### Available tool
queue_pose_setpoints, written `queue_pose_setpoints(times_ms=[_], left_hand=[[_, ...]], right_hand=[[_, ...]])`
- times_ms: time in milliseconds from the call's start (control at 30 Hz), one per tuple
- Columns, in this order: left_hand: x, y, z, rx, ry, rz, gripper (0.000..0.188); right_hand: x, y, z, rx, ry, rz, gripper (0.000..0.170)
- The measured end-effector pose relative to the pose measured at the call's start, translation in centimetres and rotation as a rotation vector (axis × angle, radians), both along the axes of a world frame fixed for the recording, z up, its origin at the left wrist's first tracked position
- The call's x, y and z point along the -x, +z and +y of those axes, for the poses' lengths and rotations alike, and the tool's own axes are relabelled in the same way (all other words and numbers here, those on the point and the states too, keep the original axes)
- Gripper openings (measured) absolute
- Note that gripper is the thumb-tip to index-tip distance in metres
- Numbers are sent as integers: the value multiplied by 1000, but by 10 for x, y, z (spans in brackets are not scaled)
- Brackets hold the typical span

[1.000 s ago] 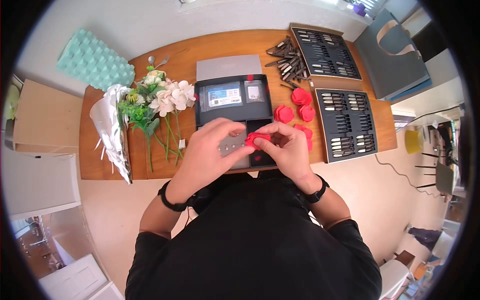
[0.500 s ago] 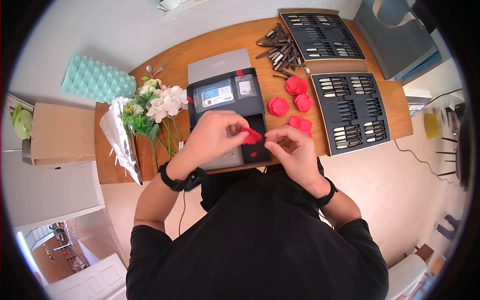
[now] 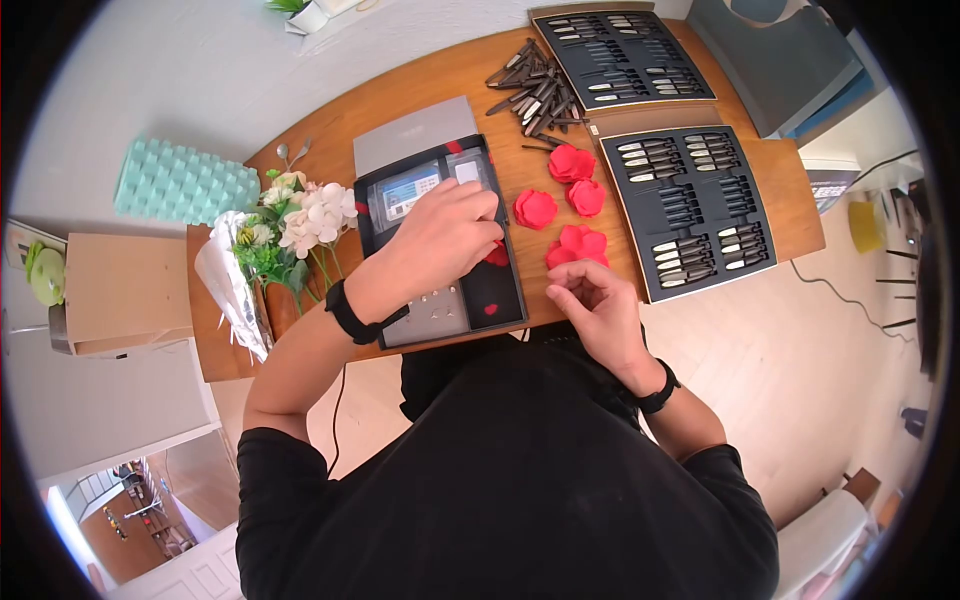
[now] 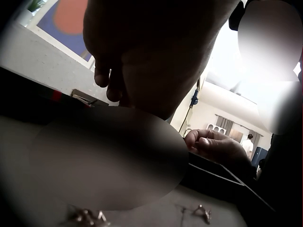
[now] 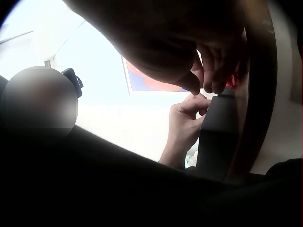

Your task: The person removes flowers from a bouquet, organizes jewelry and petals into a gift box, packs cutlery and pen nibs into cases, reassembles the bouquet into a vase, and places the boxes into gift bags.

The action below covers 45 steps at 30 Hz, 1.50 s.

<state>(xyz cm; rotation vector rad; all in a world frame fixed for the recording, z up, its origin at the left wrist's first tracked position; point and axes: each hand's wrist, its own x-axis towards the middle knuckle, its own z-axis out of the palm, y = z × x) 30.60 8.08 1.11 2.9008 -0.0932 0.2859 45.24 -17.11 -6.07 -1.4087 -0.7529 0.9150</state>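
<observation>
Head — red flower (image 3: pixel 497 254), half-hidden, perhaps ruffled

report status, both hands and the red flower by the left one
Left hand over black box; red flower partly hidden by it, grip unclear. Right hand by a separate bloom, nothing visible in it.

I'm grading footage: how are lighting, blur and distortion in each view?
Head view: bright, the table edge bowed, corners black; left wrist: glare at upper right, dim foreground, blurred ovals; right wrist: background largely washed white, the box in shadow, a blurred round patch.
</observation>
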Motion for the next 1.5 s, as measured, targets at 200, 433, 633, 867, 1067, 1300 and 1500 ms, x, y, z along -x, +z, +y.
queue_pose_setpoints(times_ms=[200,433,633,867,1067,1300,1500], left_hand=[[6,-14,0,-59,-8,-51,17],[5,-8,-2,-10,-16,-18,13],[4,-19,-9,-58,88,36,12],[6,-19,-14,-144,90,-61,4],[6,-21,-17,-163,122,-88,18],[5,-16,-15,-183,93,-108,17],[4,-19,-14,-179,76,-97,11]], right_hand=[[5,-8,5,-17,55,-23,16],[7,-2,8,-15,61,-70,17],[7,-4,4,-13,48,-89,16],[9,-1,3,-37,49,-110,16],[11,2,4,-23,64,-139,16],[12,5,3,-20,61,-161,15],[12,6,3,-8,71,-201,15]])
